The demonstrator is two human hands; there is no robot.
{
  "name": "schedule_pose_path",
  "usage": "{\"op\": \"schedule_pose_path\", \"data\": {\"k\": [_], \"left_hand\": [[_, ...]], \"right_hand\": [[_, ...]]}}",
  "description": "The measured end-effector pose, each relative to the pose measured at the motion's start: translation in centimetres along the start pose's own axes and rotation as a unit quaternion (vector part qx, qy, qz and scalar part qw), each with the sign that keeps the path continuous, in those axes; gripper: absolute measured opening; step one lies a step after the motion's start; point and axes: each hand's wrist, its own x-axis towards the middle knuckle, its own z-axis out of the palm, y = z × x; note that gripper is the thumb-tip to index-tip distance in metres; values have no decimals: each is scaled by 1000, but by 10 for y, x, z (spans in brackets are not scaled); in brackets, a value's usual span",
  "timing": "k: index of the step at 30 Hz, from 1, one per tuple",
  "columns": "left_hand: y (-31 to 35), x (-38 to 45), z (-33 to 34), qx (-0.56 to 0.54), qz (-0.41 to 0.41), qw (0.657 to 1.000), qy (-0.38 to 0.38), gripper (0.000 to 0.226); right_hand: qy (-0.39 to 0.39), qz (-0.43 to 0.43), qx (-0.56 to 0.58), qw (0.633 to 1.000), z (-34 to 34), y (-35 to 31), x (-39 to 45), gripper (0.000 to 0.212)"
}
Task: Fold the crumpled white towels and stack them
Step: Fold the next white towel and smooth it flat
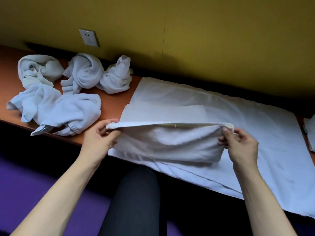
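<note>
1. Half-folded white terry towel [168, 142]: held up by its top edge at the centre of the view, the doubled cloth hanging down in front of the desk's near edge. The top edge runs nearly level from 9 o'clock to 3 o'clock between the two hands.

2. Left hand [100, 135]: pinches the towel's left top corner between thumb and curled fingers, at 9 o'clock of the held towel.

3. Right hand [238, 142]: pinches the right top corner, fingers curled round the bunched cloth, at 3 o'clock of the held towel.

4. Large flat white cloth [221, 116]: spread over the right part of the desk, behind and beneath the held towel; its near edge overhangs the desk toward 5 o'clock.

5. Crumpled white towels [68, 87]: a loose heap of several, lying on the desk at 10 o'clock of the held towel, some touching each other; one tail reaches the desk's near edge.

6. Orange-brown wooden desk [115, 99]: bare strip shows between the heap and the flat cloth.

7. White wall socket [89, 37]: on the olive-yellow wall [204, 31], at 12 o'clock of the heap.

8. Dark-trousered leg [136, 201]: at 6 o'clock, over a purple floor [34, 181].

9. White item [310, 132]: at the far right edge, cut off; kind cannot be told.
</note>
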Motion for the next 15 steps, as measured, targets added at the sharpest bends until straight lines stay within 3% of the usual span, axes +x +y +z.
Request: {"op": "schedule_pose_path", "data": {"k": [2, 5, 11, 15], "left_hand": [[-2, 22, 3, 107, 34, 992, 50, 10], [0, 57, 13, 196, 60, 974, 98, 42], [4, 123, 44, 285, 68, 945, 145, 30], [-22, 154, 54, 310, 61, 937, 150, 34]], "right_hand": [[14, -39, -66, 997, 12, 2, 26, 20], [17, -64, -138, 988, 34, 6, 62, 35], [13, -36, -182, 982, 79, 11, 114, 25], [11, -29, -232, 972, 96, 25, 131, 27]]}}
